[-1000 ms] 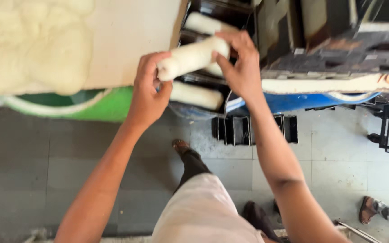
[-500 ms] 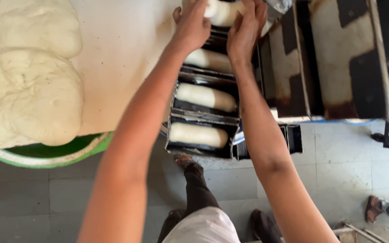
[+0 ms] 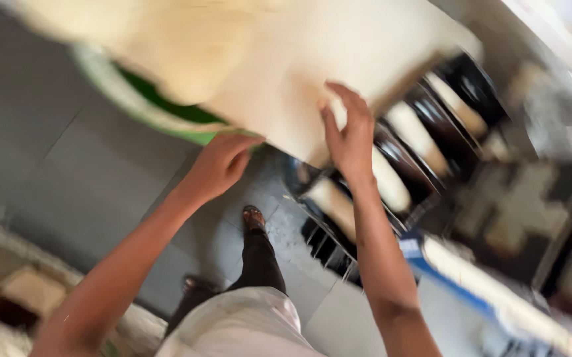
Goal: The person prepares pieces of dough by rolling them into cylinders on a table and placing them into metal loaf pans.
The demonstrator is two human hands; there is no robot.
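Note:
The view is blurred and tilted. My right hand (image 3: pixel 350 132) is open with fingers apart, resting at the edge of the pale worktable (image 3: pixel 345 59), beside a row of black loaf tins (image 3: pixel 431 112). Each tin holds a white dough roll (image 3: pixel 418 135). My left hand (image 3: pixel 218 164) hangs lower, just under the table's edge, loosely curled and holding nothing. A large mass of pale dough (image 3: pixel 134 39) lies on the table at the upper left.
A green basin (image 3: pixel 160 109) sits under the table edge near my left hand. Grey tiled floor (image 3: pixel 68 178) lies below, with my legs and sandalled foot (image 3: pixel 254 218). A blue-edged surface (image 3: pixel 471 291) and dark racks stand at the right.
Both hands have let go of the dough roll and drawn back from the far tin toward the table's edge. The camera has swung and tilted.

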